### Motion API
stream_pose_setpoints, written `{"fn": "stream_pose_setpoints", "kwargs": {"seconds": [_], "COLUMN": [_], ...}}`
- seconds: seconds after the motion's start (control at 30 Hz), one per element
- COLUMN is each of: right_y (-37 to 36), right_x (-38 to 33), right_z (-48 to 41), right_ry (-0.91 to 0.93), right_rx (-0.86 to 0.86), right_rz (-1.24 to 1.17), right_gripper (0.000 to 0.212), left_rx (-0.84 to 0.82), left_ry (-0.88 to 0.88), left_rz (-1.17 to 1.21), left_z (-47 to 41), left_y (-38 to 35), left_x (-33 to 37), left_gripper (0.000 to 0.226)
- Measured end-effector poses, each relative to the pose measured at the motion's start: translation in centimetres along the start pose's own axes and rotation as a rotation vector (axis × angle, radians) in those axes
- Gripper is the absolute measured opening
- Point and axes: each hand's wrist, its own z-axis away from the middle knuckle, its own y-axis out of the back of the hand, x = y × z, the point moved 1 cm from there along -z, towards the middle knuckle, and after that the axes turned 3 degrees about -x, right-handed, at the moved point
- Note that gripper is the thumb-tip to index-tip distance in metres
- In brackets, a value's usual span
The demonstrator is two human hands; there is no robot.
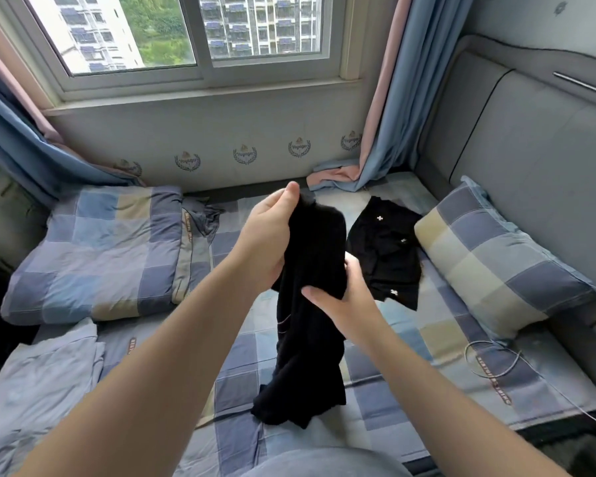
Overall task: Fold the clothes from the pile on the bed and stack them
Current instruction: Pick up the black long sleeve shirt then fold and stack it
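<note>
Your left hand (272,235) grips the top of a black garment (310,356), up in the air over the bed (241,383). You can see the thumb on top, but the fingers are tucked behind the cloth. Your right hand (341,297) holds the same garment lower down, near its middle. Its thumb lies across the front and its fingers are hidden behind the cloth too.

The black garment hangs down in a long bunch, and its bottom end rests in a heap on the checked sheet. It is so dark and crumpled that you cannot tell what kind of clothing it is.

A second black garment (386,256) lies spread on the bed behind your right hand. It has small white marks on it, too tiny to read. Your hand and the hanging cloth cover its left edge. It lies just beside the checked pillow (496,263), which leans on the grey headboard (530,149).

On the left is a folded checked quilt (93,249). Pale blue clothes (38,390) lie near the left corner, partly under your left arm and cut off by the edge of the view. A thin cable (489,359) loops on the sheet at the right and runs out of sight.
</note>
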Motion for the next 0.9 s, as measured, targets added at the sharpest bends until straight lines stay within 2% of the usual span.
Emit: {"fn": "stream_pose_setpoints", "kwargs": {"seconds": [0.1, 0.13, 0.33, 0.4, 0.47, 0.5, 0.53, 0.6, 0.63, 0.67, 0.73, 0.77, 0.83, 0.9], "right_y": [0.8, 1.4, 5.0, 5.5, 5.5, 5.5, 5.5, 5.4, 5.4, 5.4, 5.2, 5.3, 5.8, 6.8], "right_x": [2.5, 2.8, 2.3, 1.2, -0.2, -0.7, -1.3, -2.2, -2.5, -2.9, -4.0, -4.4, -4.8, -4.9], "right_z": [-1.5, -1.8, -1.7, -1.6, -1.5, -1.6, -1.7, -1.7, -1.8, -1.9, -2.1, -2.2, -2.3, -2.4], "right_ry": [-0.112, -0.114, 0.005, 0.045, 0.054, 0.046, 0.031, 0.019, 0.024, 0.037, 0.059, 0.065, 0.085, 0.079], "right_rx": [0.086, 0.089, 0.096, 0.038, 0.008, 0.006, 0.009, 0.000, -0.020, -0.032, -0.032, -0.029, -0.032, -0.008], "right_rz": [0.151, 0.210, 0.427, 0.326, 0.170, 0.099, 0.041, -0.020, -0.031, -0.049, -0.112, -0.146, -0.165, -0.130], "right_gripper": [0.014, 0.011, 0.034, 0.039, 0.045, 0.043, 0.045, 0.073, 0.082, 0.078, 0.051, 0.044, 0.044, 0.048], "left_rx": [0.010, 0.041, 0.355, 0.428, 0.435, 0.408, 0.362, 0.214, 0.070, -0.108, -0.382, -0.417, -0.347, -0.256], "left_ry": [-0.011, -0.020, -0.007, 0.026, 0.025, 0.031, 0.063, 0.136, 0.130, 0.127, 0.146, 0.102, -0.008, -0.089], "left_rz": [0.110, 0.113, 0.135, 0.100, -0.017, -0.130, -0.295, -0.569, -0.625, -0.631, -0.611, -0.604, -0.588, -0.594], "left_z": [0.1, 0.0, -1.7, -2.2, -3.1, -3.2, -3.0, -2.4, -2.0, -1.2, 0.0, 0.2, 0.2, 0.0], "left_y": [-0.5, -0.1, 4.5, 6.0, 7.3, 7.5, 7.5, 6.8, 6.2, 5.0, 2.9, 2.0, 1.2, 1.2], "left_x": [1.2, 1.4, 1.4, 0.4, -1.0, -1.7, -2.2, -3.4, -4.2, -4.8, -6.5, -7.5, -8.3, -8.0], "left_gripper": [0.032, 0.031, 0.027, 0.023, 0.019, 0.021, 0.039, 0.076, 0.078, 0.069, 0.038, 0.024, 0.007, 0.036]}}
